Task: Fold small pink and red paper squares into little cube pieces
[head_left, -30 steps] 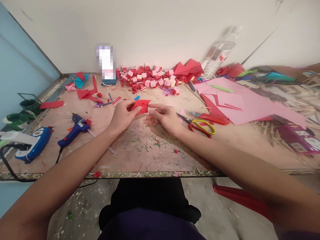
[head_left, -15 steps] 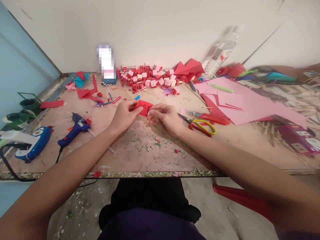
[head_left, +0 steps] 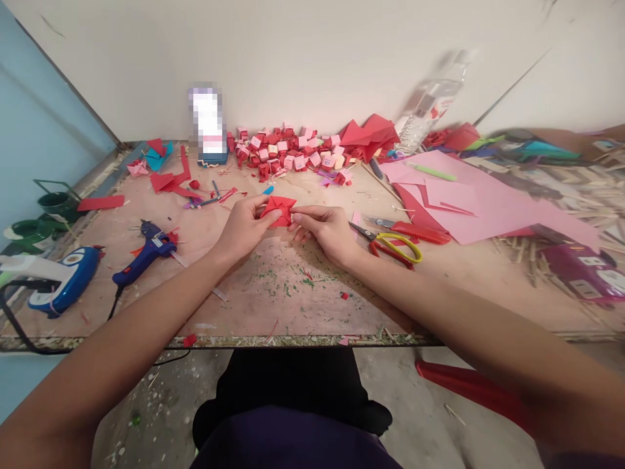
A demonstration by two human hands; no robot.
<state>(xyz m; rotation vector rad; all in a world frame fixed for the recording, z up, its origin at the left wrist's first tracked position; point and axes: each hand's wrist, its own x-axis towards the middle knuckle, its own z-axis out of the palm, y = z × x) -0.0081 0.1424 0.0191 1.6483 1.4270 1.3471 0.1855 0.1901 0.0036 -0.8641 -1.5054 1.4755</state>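
Observation:
A piece of folded red paper is held above the table, with crossing creases and pointed corners showing. My left hand pinches it from the left, thumb on top and fingers behind. On its right edge, the thumb and forefinger of my right hand close on a corner. Just right of my right hand lie scissors with yellow and red handles, and a red utility knife. A small blue paper strip sits behind my left fingers.
Many small red and pink folded paper cubes are heaped at the wall beside a phone. A blue glue gun lies left. Pink sheets and a clear bottle are at right.
The red paper has turned slightly, and its folded flaps now face up more plainly. My right fingertips have moved a little up along its right edge. Both hands otherwise stay in place.

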